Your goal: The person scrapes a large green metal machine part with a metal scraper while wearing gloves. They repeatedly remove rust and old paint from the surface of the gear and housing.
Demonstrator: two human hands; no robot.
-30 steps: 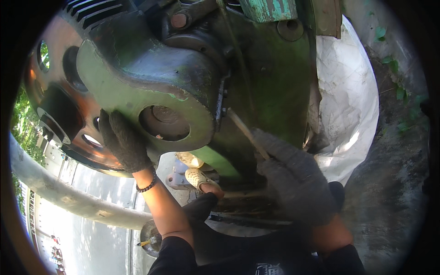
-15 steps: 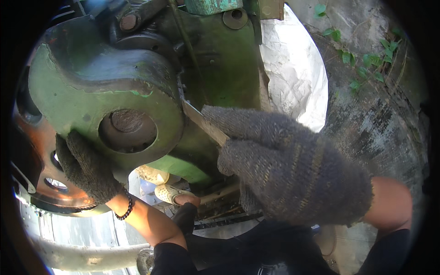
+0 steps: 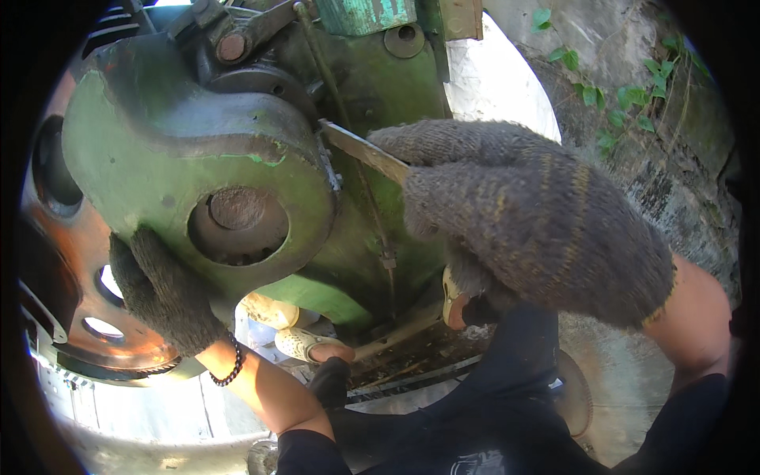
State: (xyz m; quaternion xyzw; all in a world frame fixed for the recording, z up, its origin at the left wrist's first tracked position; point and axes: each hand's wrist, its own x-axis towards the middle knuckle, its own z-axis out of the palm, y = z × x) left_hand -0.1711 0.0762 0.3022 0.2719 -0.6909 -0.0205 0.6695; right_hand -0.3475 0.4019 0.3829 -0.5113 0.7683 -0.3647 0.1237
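My right hand (image 3: 530,210), in a dark knitted glove, is closed on a flat, narrow metal blade (image 3: 360,150) with a worn, brownish surface. Its tip is at the right edge of a green curved machine cover (image 3: 127,150), close to a strip where pale bare metal shows. Whether the tip touches the cover I cannot tell. My left hand (image 3: 162,297), gloved alike, rests with straight fingers on the cover's lower left. A round opening (image 3: 237,226) in the cover holds a rusty, dark shaft end. Paint is chipped along the upper rim.
An orange-brown wheel (image 3: 71,277) with holes stands at the left. A thin rod (image 3: 340,103) slants down behind the blade. White sheeting (image 3: 499,79), a stained wall (image 3: 673,182) and green vines (image 3: 590,95) are at the right. My feet in pale clogs (image 3: 305,344) show below.
My right hand has moved up and slightly right with the blade, whose tip is higher along the cover's edge. My left hand keeps its place on the cover; the whole view has shifted slightly.
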